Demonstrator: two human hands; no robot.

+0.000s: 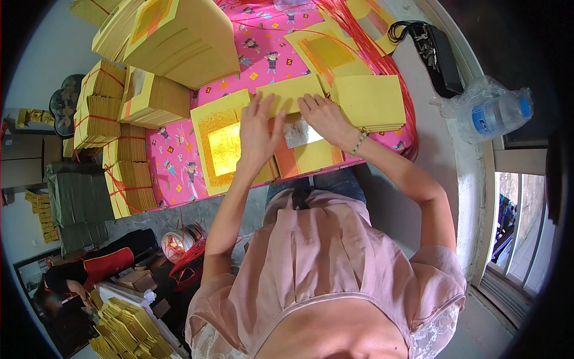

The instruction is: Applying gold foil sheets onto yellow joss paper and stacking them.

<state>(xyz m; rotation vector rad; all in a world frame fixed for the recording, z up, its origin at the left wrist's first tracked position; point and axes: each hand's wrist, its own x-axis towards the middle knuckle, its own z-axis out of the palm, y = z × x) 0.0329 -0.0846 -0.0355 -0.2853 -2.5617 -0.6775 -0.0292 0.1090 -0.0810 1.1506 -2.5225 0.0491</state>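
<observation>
A yellow paper sheet (317,154) with a silver foil patch and orange bands lies in front of me, its far part folded over toward me. My left hand (258,134) rests over its left side, fingers stretched and apart, thumb at the flap's edge. My right hand (326,121), wearing a beaded bracelet, presses its bent fingers together on the fold's right part. Beside my left hand lies a sheet with a gold foil patch (224,148). A pile of folded yellow paper (369,102) sits beyond my right wrist.
Tall yellow paper stacks (185,48) and red-tied bundles (98,113) fill the left of the pink patterned tablecloth (263,48). Red cords (394,78) hang along its right side. A plastic bottle (496,116) and black pouch (439,63) lie right. Another person (89,272) is lower left.
</observation>
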